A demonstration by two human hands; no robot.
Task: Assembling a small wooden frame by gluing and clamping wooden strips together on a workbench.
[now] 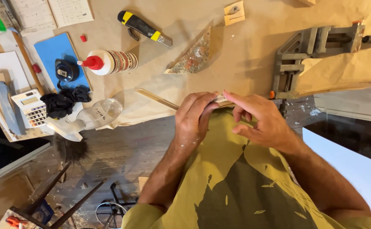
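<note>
A thin pale wooden strip (156, 99) lies along the front edge of the paper-covered workbench (236, 55). My left hand (194, 116) is closed around its near end at the bench edge. My right hand (257, 121) sits just beside it, forefinger and thumb stretched toward the strip's end, the other fingers curled. Whether the right fingertips touch the strip I cannot tell. My yellow-green shirt fills the lower middle.
On the bench: a grey metal corner clamp (308, 55), a triangular mosaic piece (194, 55), a yellow-black utility knife (145, 27), a glue bottle with red cap (109, 61), a clear spray bottle (90, 118), a black cloth (62, 101), a calculator (32, 108), a blue board (60, 53).
</note>
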